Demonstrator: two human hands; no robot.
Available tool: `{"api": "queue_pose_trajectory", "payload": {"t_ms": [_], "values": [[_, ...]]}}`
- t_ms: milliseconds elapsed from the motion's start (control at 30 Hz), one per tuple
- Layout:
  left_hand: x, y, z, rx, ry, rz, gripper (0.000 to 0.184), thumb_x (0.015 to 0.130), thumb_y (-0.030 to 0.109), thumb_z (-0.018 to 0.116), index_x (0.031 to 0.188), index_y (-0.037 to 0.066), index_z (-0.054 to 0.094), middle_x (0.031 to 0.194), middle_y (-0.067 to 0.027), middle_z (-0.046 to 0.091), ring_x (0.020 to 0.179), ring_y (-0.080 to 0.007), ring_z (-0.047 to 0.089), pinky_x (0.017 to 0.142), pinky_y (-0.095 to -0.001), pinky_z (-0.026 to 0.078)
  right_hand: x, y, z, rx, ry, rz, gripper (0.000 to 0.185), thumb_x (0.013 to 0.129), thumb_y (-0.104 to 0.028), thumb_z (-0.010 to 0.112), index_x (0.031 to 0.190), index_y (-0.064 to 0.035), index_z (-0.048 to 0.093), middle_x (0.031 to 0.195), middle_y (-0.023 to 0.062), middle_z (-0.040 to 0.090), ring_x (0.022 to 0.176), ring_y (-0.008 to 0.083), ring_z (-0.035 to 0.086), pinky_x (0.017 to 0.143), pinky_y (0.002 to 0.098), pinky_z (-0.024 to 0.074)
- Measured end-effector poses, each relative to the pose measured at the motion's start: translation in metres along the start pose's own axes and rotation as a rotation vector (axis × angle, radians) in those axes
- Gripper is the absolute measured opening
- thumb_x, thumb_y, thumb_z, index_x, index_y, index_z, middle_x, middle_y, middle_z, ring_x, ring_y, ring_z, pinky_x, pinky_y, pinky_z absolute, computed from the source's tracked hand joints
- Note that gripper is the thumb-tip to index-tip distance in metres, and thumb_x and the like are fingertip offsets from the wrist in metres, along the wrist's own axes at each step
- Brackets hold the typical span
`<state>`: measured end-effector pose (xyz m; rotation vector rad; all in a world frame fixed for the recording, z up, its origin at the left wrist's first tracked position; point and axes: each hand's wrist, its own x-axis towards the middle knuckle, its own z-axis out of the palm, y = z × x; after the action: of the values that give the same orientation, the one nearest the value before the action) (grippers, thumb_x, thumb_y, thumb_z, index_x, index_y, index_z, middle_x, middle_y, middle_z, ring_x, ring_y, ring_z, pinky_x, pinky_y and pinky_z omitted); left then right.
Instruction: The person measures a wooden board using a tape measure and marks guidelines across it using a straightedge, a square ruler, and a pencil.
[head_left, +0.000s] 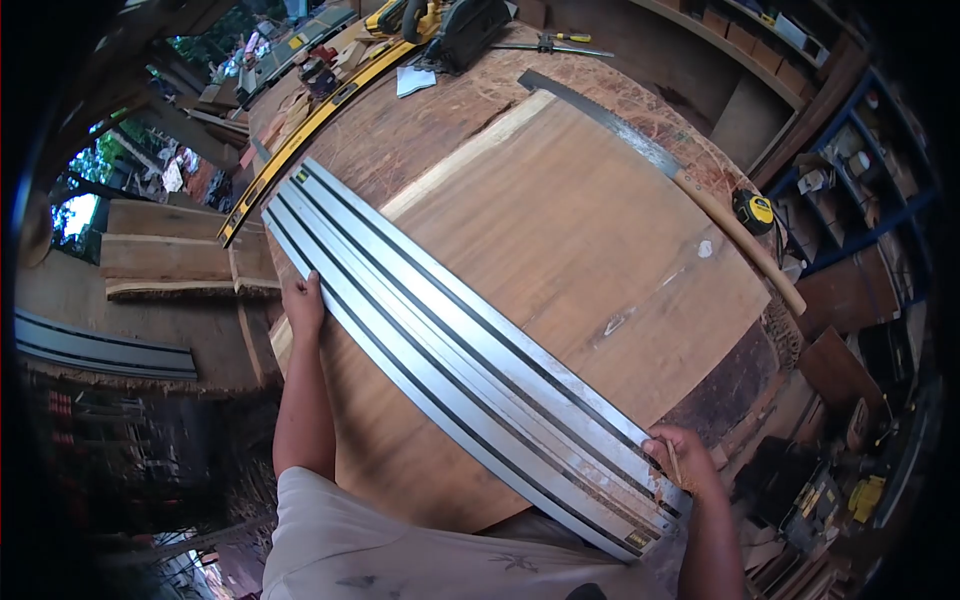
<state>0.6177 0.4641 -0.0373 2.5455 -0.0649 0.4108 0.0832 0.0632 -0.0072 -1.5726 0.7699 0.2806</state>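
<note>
A long silver guide rail (440, 335) with dark strips lies slantwise across my view, above a wide wooden panel (600, 220). My left hand (304, 303) is closed on the rail's near edge toward its far left end, thumb on top. At the other end, close to my body, my right hand (682, 458) grips the far edge. A thin, pencil-like piece (673, 462) shows at the right fingers; I cannot tell what it is. Sawdust clings to the rail by that hand. Whether the rail touches the panel is unclear.
A handsaw (640, 145) lies along the panel's far right edge, beside a yellow tape measure (754, 212). A yellow level (330, 125) rests at the left, near a circular saw (468, 35). Another rail (105, 347) lies on boards at left. Blue shelving (850, 240) stands right.
</note>
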Motion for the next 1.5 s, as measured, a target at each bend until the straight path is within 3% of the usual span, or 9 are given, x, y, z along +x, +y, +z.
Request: {"api": "queue_pose_trajectory", "payload": {"t_ms": [167,300,467,633,800,1167,1333,1400,1500], "values": [[-0.006,-0.047,0.001,-0.021,0.078,0.121,0.045,0.087,0.035,0.067,0.069,-0.005,0.053,0.074,-0.0220,0.058,0.070,-0.0339,0.055,0.067,-0.0449,0.043,0.002,-0.006,-0.003,-0.024,-0.025,0.004,0.027,0.091,-0.028,0.068,0.095,-0.0015,0.067,0.076,-0.0003,0.061,0.068,0.0084,0.055,0.055,0.0261,0.0479],[-0.004,-0.012,0.007,-0.048,0.082,0.130,0.048,0.086,0.038,0.067,0.066,-0.002,0.052,0.064,-0.0191,0.058,0.061,-0.0314,0.055,0.062,-0.0440,0.044,0.001,-0.001,-0.002,0.034,-0.003,-0.014,0.027,0.091,-0.027,0.069,0.096,-0.0010,0.067,0.075,-0.0015,0.062,0.068,0.0081,0.056,0.058,0.0246,0.0478],[0.033,0.041,0.041,-0.074,-0.069,0.075,0.045,0.086,0.040,0.067,0.072,-0.003,0.062,0.070,-0.0229,0.064,0.069,-0.0337,0.064,0.067,-0.0435,0.048,-0.010,-0.006,0.015,0.170,0.076,-0.031,0.023,0.093,-0.022,0.064,0.093,-0.0001,0.067,0.076,-0.0026,0.061,0.070,0.0064,0.054,0.061,0.0237,0.0460],[0.058,0.068,0.076,-0.140,-0.107,0.145,0.046,0.086,0.041,0.067,0.073,-0.003,0.060,0.073,-0.0244,0.064,0.070,-0.0348,0.063,0.068,-0.0436,0.048,-0.011,0.003,0.022,0.153,0.162,-0.134,0.022,0.093,-0.020,0.065,0.099,0.0007,0.066,0.079,-0.0006,0.063,0.073,0.0080,0.056,0.066,0.0243,0.0465],[0.058,0.086,0.084,-0.041,-0.164,0.126,0.048,0.087,0.043,0.065,0.073,-0.003,0.060,0.075,-0.0250,0.064,0.072,-0.0359,0.064,0.070,-0.0443,0.049,-0.013,0.004,0.024,0.203,0.188,-0.056,0.021,0.093,-0.019,0.065,0.100,0.0006,0.066,0.081,0.0011,0.064,0.073,0.0091,0.057,0.067,0.0244,0.0472],[0.064,0.079,0.088,0.074,-0.244,0.149,0.061,0.090,0.052,0.056,0.097,-0.009,0.065,0.092,-0.0301,0.067,0.092,-0.0396,0.066,0.083,-0.0452,0.049,-0.011,0.004,0.020,0.113,0.140,-0.086,0.027,0.092,-0.027,0.064,0.094,0.0004,0.066,0.077,0.0030,0.063,0.069,0.0124,0.058,0.064,0.0295,0.0473],[0.084,0.044,0.087,-0.499,-0.307,-0.085,0.042,0.092,0.040,0.063,0.092,-0.002,0.063,0.083,-0.0108,0.065,0.077,-0.0181,0.060,0.071,-0.0336,0.048,-0.015,0.006,0.017,0.137,0.180,-0.155,0.026,0.091,-0.025,0.065,0.096,0.0012,0.066,0.076,0.0060,0.063,0.067,0.0132,0.058,0.062,0.0298,0.0474],[0.057,0.057,0.058,-0.581,-0.314,-0.116,0.041,0.093,0.034,0.062,0.104,-0.005,0.060,0.097,-0.0116,0.065,0.087,-0.0217,0.062,0.075,-0.0333,0.051,-0.017,-0.003,0.010,0.153,0.167,-0.092,0.026,0.091,-0.024,0.066,0.098,0.0016,0.066,0.075,0.0066,0.064,0.066,0.0131,0.057,0.061,0.0301,0.0476],[0.026,0.061,0.038,-0.753,-0.337,-0.179,0.035,0.090,0.035,0.064,0.097,0.002,0.064,0.084,-0.0059,0.062,0.076,-0.0153,0.057,0.068,-0.0289,0.047,-0.020,0.001,-0.013,-0.120,0.341,-0.284,0.024,0.088,-0.023,0.070,0.093,0.0002,0.069,0.072,0.0038,0.064,0.066,0.0105,0.057,0.060,0.0285,0.0470]]}}
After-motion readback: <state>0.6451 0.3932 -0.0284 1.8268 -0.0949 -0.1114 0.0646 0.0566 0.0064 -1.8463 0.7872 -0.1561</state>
